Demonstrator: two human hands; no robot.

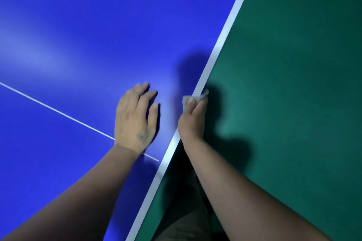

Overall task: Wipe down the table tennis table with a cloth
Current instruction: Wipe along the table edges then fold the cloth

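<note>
The right hand (193,115) is clamped on a small grey cloth (193,98), thumb on top and fingers curled over the side, pressing it against the white border stripe (219,45) at the table's edge; the left hand (135,117) lies flat on the blue table (78,25), fingers straight and close together, just beside the thin white centre line (58,112), holding nothing.

The cloth is bunched small and sits right on the edge, partly hanging over it; if the grip loosens during a stroke, it could likely slip off and drop to the green floor (293,84); a wad this small covers only a narrow strip, so patches of the surface may be missed unless strokes overlap. The left hand, bearing on the surface, may leave smudges on the part it touches.

The cloth looks pale grey, crumpled and soft, mostly hidden under the fingers; whether it is damp I cannot tell. The table top is deep blue and glossy, with a broad glare across it; no dirt is visible.
</note>
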